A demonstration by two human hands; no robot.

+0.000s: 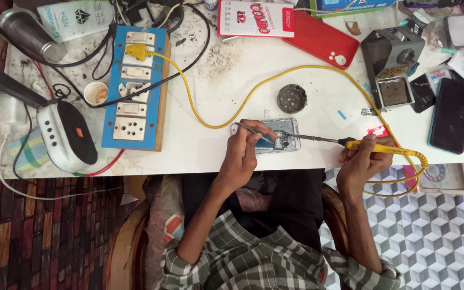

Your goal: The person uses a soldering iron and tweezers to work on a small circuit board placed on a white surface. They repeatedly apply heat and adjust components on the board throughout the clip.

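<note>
Two bare hands, forearms extended forward from plaid sleeves rolled to the elbow.

Left hand (241, 154): forearm is angled up and slightly rightward; wrist is held straight; fingers are curled inward, with thumb and forefinger pinched together in a fine precision grip; palm is turned down. Right hand (362, 160): forearm is raised nearly vertically in view; wrist is bent inward toward the left; fingers are wrapped closed in a pen-like grip, knuckles uppermost. Both hands are held level with each other, well apart, elbows kept close to the torso.
</note>
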